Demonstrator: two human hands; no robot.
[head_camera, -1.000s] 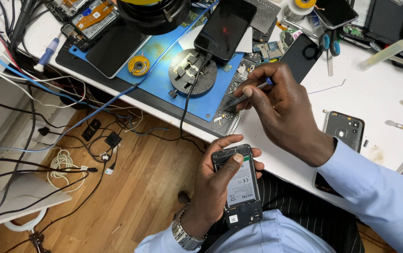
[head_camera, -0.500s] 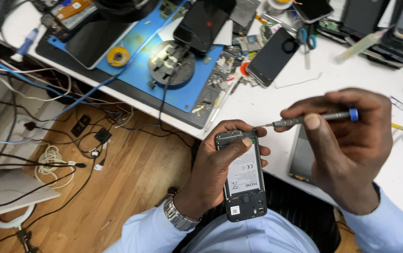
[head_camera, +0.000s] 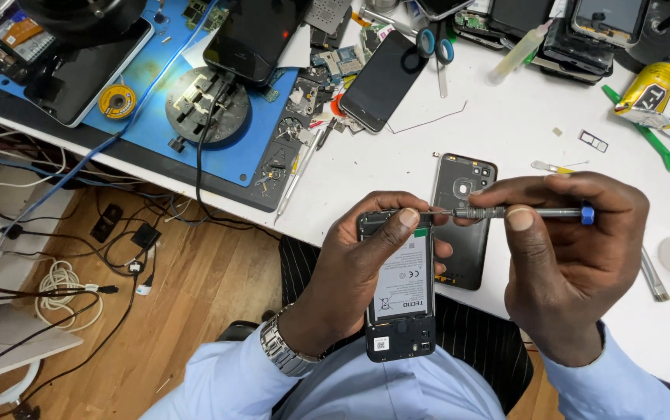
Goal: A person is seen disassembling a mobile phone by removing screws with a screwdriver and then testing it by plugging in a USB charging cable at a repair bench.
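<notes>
Phone, back off, sits clamped in my left grip above my lap; my right grip pinches the screwdriver, tip at its twelve o'clock edge. Any slip could gouge the battery.

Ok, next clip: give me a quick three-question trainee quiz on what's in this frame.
1. True or false: the left hand holds the opened phone with its battery side up.
2. Which tool is in the right hand? A) scissors B) screwdriver C) tweezers
3. Where does the phone back cover lie?

Key:
1. True.
2. B, the slim screwdriver with a blue cap; its tip meets the top edge of the opened phone.
3. Flat on the white table, behind the opened phone and partly hidden by it.
</notes>
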